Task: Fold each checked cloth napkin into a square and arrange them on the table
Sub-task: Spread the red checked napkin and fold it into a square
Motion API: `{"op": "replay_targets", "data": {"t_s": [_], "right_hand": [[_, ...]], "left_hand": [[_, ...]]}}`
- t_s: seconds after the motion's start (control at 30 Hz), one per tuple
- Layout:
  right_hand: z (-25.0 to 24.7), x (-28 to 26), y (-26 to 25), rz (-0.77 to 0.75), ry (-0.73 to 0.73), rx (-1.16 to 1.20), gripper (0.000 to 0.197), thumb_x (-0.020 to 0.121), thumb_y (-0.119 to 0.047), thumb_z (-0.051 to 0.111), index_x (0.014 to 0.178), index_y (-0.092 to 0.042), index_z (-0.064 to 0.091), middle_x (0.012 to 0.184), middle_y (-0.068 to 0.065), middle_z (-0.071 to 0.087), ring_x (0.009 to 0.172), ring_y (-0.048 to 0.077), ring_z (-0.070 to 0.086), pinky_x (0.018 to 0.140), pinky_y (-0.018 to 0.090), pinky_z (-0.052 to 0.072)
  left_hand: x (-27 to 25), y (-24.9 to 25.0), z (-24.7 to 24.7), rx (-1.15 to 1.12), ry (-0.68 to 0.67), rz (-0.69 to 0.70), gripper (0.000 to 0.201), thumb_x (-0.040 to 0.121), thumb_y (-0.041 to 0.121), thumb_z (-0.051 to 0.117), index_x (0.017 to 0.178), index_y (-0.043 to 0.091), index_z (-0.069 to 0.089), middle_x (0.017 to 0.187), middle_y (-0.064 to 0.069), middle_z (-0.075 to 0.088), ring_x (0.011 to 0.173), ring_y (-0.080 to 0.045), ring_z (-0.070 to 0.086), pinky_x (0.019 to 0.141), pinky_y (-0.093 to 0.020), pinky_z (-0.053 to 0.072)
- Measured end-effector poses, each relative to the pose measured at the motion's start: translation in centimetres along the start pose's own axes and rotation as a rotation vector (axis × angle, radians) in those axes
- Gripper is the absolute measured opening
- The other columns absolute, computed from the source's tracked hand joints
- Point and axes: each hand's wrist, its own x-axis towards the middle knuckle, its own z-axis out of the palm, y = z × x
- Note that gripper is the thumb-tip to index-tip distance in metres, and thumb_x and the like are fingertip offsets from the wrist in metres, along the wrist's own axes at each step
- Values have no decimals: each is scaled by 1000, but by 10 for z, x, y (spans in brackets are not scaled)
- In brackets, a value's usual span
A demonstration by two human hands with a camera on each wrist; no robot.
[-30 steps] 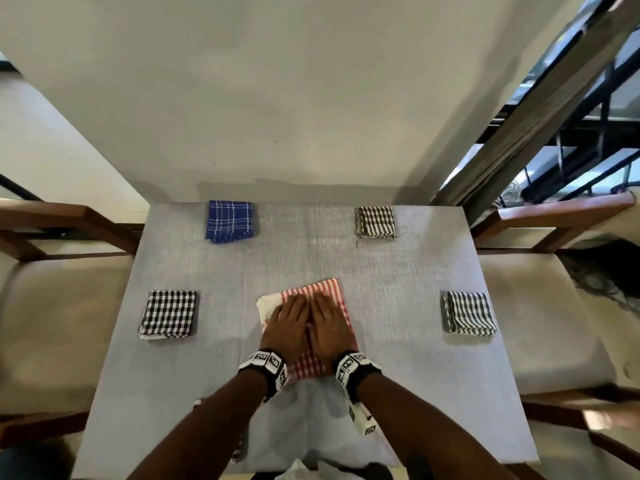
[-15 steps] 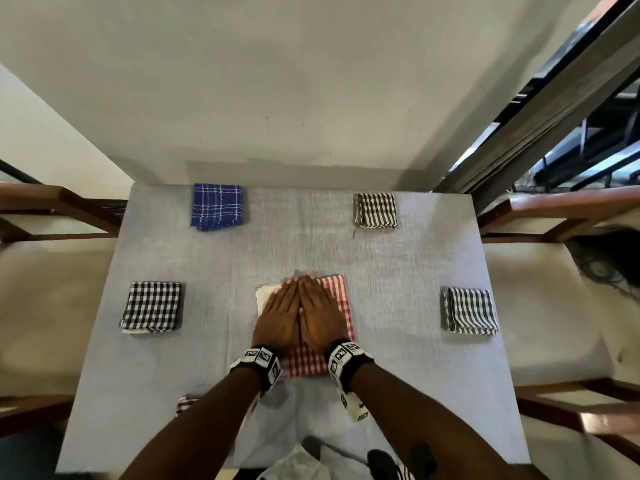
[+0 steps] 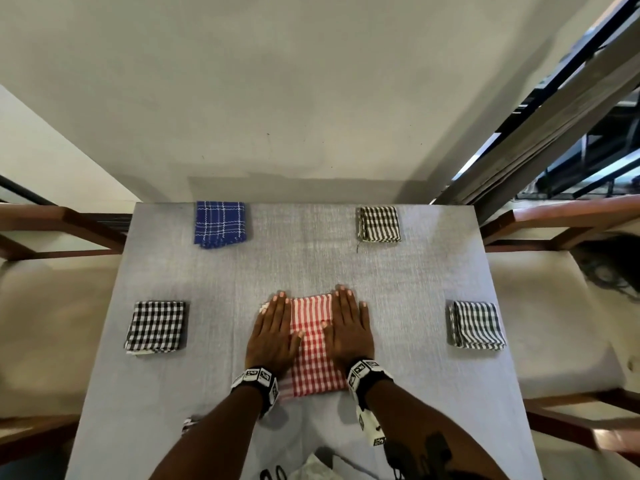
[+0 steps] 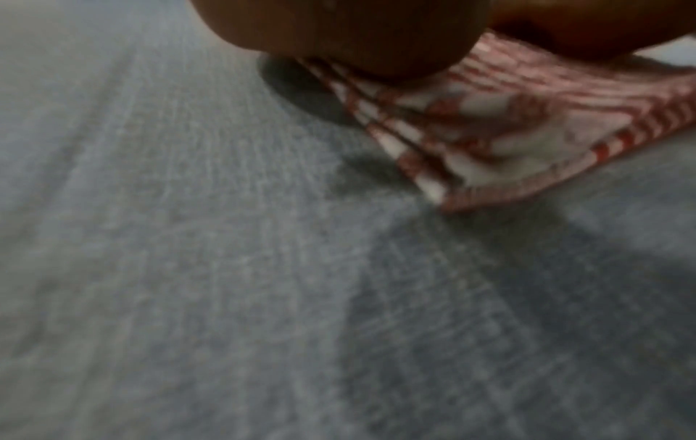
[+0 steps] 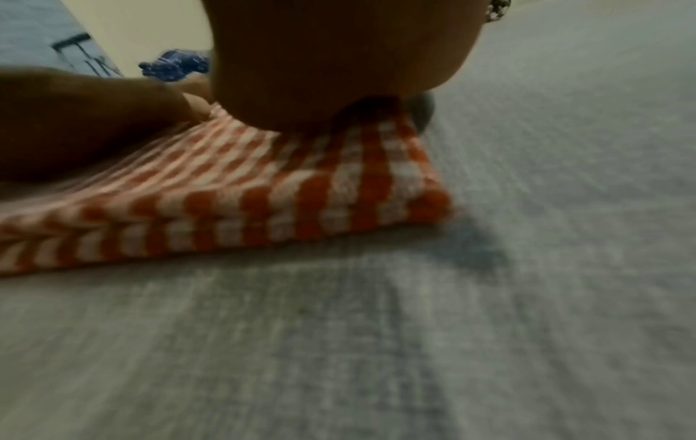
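A folded red-and-white checked napkin [image 3: 313, 344] lies at the middle of the grey table [image 3: 311, 265], near its front. My left hand [image 3: 273, 330] lies flat on the napkin's left side and my right hand [image 3: 349, 327] flat on its right side, fingers straight, with a strip of cloth showing between them. In the left wrist view the palm [image 4: 350, 32] presses the napkin's layered corner [image 4: 489, 143]. In the right wrist view the palm [image 5: 339, 59] presses the checked cloth [image 5: 263, 202]. Several folded napkins lie around: blue [image 3: 220, 224], black-striped [image 3: 379, 224], black-checked [image 3: 156, 326], grey-striped [image 3: 476, 324].
Wooden chairs with cream cushions stand at the left [image 3: 48, 299] and right [image 3: 554, 306] of the table. A wall rises behind the far edge. A bit of checked cloth [image 3: 190, 421] peeks from under my left forearm, and pale crumpled material [image 3: 311, 471] lies at the near edge.
My hands, side by side and touching on the napkin's middle before, have slid apart to its left and right sides, baring the red checks between them.
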Motion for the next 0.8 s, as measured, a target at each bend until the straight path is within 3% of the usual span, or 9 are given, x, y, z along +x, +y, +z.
{"op": "replay_targets", "data": {"t_s": [0.17,0.33,0.5,0.67,0.73,0.8], "right_hand": [[9,-8,-37,-159,-59,29,67,99,-35,31,157,-9,8,165,8,-3,152,24,-4,121,45,0],[22,-11,-40,-139,-92,-8,69,97,-37,33,156,-6,15,165,10,5,152,25,5,120,43,5],[8,-11,-7,-72,-52,17,72,96,-38,35,157,-7,11,165,10,4,152,23,-3,122,46,3],[0,-12,-5,-47,-90,-14,71,96,-37,38,156,-6,15,164,10,5,152,27,6,119,50,4],[-2,-13,-5,-53,-93,-16,70,96,-38,36,156,-5,17,163,11,6,152,29,7,119,49,4],[-4,-23,-5,-116,-72,-24,69,97,-38,34,155,-5,18,163,12,7,152,29,7,119,47,5]], "left_hand": [[-9,17,1,-46,43,48,63,94,35,29,151,8,26,159,-10,17,149,-21,12,120,-43,14],[-19,12,19,-53,21,11,61,96,36,23,150,8,28,158,-10,21,148,-22,16,118,-44,18],[-19,9,14,-63,3,-3,67,93,39,34,151,9,24,159,-9,18,147,-21,17,119,-38,8],[-19,10,7,-42,-44,-16,67,93,42,28,150,7,27,157,-10,19,144,-26,26,117,-38,4],[-21,12,3,-36,-30,-29,67,92,43,31,148,6,32,155,-12,25,142,-28,32,116,-39,6],[-28,20,-1,-38,31,-8,65,93,39,32,148,5,30,156,-12,24,144,-28,27,118,-40,6]]}}
